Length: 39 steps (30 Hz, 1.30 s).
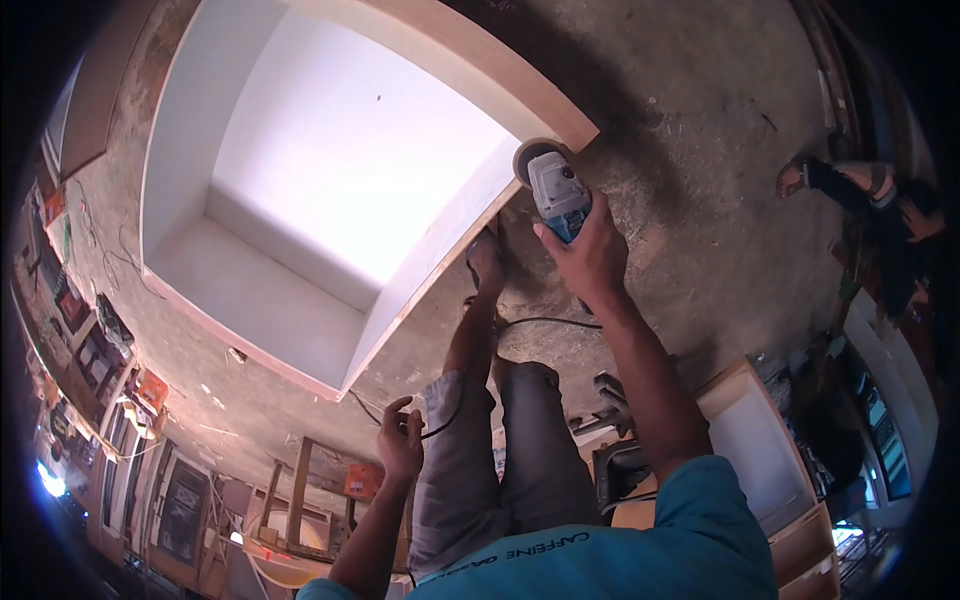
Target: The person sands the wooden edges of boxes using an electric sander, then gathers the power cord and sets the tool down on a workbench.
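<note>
My right hand (pixel 592 250) is wrapped around the body of a grey and blue angle grinder (pixel 562 198). The grinder's round disc (pixel 540 160) is at the near corner of a large open wooden cabinet box (pixel 290 362) with white inner faces. Whether the disc touches the edge is hard to make out. Lower down, apart from the box, my left hand (pixel 401 440) has its fingers curled around a dark power cord (pixel 440 430). Part of the cord is hidden by the hand and my leg.
My foot (pixel 486 262) stands beside the box on the rough concrete floor (pixel 700 200). Another person (pixel 880 215) is at the far right. A second wooden box (pixel 755 440) lies at lower right. An orange box (pixel 362 481) and wooden frames (pixel 300 480) stand at lower left.
</note>
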Available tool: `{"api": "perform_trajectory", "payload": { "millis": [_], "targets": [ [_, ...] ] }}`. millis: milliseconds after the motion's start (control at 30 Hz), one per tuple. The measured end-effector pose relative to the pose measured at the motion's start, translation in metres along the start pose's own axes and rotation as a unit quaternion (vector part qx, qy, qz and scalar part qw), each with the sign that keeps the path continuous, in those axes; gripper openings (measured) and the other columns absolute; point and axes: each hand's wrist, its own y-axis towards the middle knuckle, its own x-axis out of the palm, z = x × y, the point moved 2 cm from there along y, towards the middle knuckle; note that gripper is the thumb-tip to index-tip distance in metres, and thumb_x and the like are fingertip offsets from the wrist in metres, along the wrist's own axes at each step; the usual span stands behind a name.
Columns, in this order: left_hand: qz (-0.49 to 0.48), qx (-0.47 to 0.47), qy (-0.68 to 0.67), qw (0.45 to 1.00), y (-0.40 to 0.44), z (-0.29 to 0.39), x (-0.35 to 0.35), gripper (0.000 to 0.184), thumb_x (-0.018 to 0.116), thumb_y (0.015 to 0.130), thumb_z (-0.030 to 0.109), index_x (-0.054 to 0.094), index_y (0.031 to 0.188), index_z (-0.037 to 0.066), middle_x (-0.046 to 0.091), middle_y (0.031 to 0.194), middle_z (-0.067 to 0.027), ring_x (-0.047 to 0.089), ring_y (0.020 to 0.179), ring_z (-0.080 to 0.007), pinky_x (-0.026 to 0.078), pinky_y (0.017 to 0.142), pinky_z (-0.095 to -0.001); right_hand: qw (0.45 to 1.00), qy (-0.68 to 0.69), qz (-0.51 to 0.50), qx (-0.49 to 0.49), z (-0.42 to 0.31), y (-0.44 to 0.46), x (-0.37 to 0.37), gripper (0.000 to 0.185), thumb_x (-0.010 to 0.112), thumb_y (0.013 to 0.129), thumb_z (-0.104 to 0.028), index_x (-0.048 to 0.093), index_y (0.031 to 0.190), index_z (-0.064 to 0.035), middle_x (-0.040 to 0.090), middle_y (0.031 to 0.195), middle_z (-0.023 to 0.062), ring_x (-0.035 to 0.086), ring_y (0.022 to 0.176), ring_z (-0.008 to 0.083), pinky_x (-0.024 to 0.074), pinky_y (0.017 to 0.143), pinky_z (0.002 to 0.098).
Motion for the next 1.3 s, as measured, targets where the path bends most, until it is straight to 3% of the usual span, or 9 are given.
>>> {"api": "perform_trajectory", "payload": {
  "millis": [100,200,300,500,633,933,1033,1133,1300],
  "targets": [
    [0.014,0.031,-0.014,0.999,-0.001,-0.014,0.004,0.033,0.062,0.106,0.022,0.060,0.132,0.003,0.068,0.081,-0.0088,0.065,0.067,-0.0115,0.048,0.055,-0.0276,1.000,-0.007,-0.028,0.000,-0.001,-0.012,0.006,0.082,0.086,0.081,-0.044,0.047,0.139,-0.0001,0.068,0.118,0.0254,0.071,0.105,0.0429,0.0577,0.088,0.0507],
    [0.028,0.029,-0.001,0.999,-0.005,-0.023,0.004,0.029,0.065,0.104,0.022,0.064,0.129,0.007,0.071,0.078,-0.0105,0.067,0.065,-0.0177,0.051,0.061,-0.0345,0.998,-0.005,-0.066,-0.015,-0.007,-0.033,0.018,0.083,0.086,0.081,-0.043,0.047,0.141,-0.0006,0.067,0.120,0.0258,0.071,0.106,0.0428,0.0578,0.089,0.0504],
    [0.023,-0.017,0.005,1.000,-0.012,-0.033,0.000,0.029,0.065,0.103,0.023,0.064,0.127,0.006,0.070,0.078,-0.0114,0.067,0.067,-0.0202,0.051,0.062,-0.0363,0.996,0.000,-0.049,-0.072,-0.015,-0.051,0.029,0.085,0.085,0.082,-0.044,0.045,0.143,0.0002,0.067,0.121,0.0260,0.071,0.105,0.0433,0.0582,0.089,0.0508],
    [0.033,0.046,0.028,0.998,-0.019,-0.048,-0.001,0.031,0.062,0.106,0.023,0.062,0.130,0.003,0.069,0.080,-0.0103,0.071,0.072,-0.0165,0.053,0.063,-0.0316,1.000,0.004,-0.011,0.016,-0.009,-0.036,0.021,0.088,0.085,0.082,-0.046,0.044,0.143,0.0024,0.066,0.122,0.0267,0.070,0.109,0.0432,0.0581,0.089,0.0507],
    [0.026,0.036,-0.005,0.999,-0.016,-0.033,0.000,0.028,0.063,0.104,0.021,0.064,0.127,0.005,0.070,0.077,-0.0123,0.069,0.067,-0.0229,0.052,0.062,-0.0366,1.000,0.005,0.016,0.026,-0.007,-0.015,0.005,0.086,0.085,0.082,-0.047,0.046,0.141,0.0029,0.066,0.123,0.0268,0.069,0.111,0.0429,0.0568,0.091,0.0512],
    [0.031,0.065,0.008,0.997,-0.005,-0.023,-0.001,0.028,0.064,0.104,0.021,0.064,0.126,0.004,0.070,0.077,-0.0121,0.068,0.065,-0.0205,0.051,0.061,-0.0359,0.999,0.019,-0.002,0.035,-0.015,0.005,-0.004,0.086,0.085,0.082,-0.046,0.047,0.142,0.0024,0.066,0.125,0.0270,0.069,0.111,0.0434,0.0553,0.095,0.0522],
    [0.007,0.040,0.018,0.999,-0.004,-0.019,-0.005,0.030,0.061,0.106,0.020,0.062,0.130,0.003,0.070,0.081,-0.0112,0.070,0.074,-0.0162,0.052,0.063,-0.0308,0.999,0.012,-0.002,0.037,-0.017,0.007,-0.002,0.085,0.085,0.082,-0.047,0.047,0.141,0.0020,0.067,0.124,0.0267,0.069,0.110,0.0435,0.0556,0.094,0.0523],
    [0.022,0.036,0.004,0.999,-0.005,-0.012,-0.005,0.028,0.064,0.103,0.021,0.065,0.125,0.004,0.070,0.077,-0.0122,0.068,0.066,-0.0229,0.051,0.060,-0.0380,0.999,0.006,-0.005,0.042,-0.019,0.009,-0.001,0.084,0.084,0.082,-0.046,0.047,0.141,0.0016,0.067,0.124,0.0265,0.070,0.110,0.0436,0.0559,0.094,0.0521],
    [0.025,0.036,0.002,0.999,-0.003,-0.016,-0.004,0.030,0.065,0.103,0.023,0.065,0.126,0.004,0.070,0.077,-0.0125,0.069,0.068,-0.0231,0.052,0.062,-0.0387,0.999,-0.003,-0.019,0.040,-0.033,0.018,-0.004,0.084,0.084,0.083,-0.045,0.046,0.142,0.0003,0.067,0.124,0.0263,0.070,0.110,0.0437,0.0561,0.094,0.0519]
  ]
}}
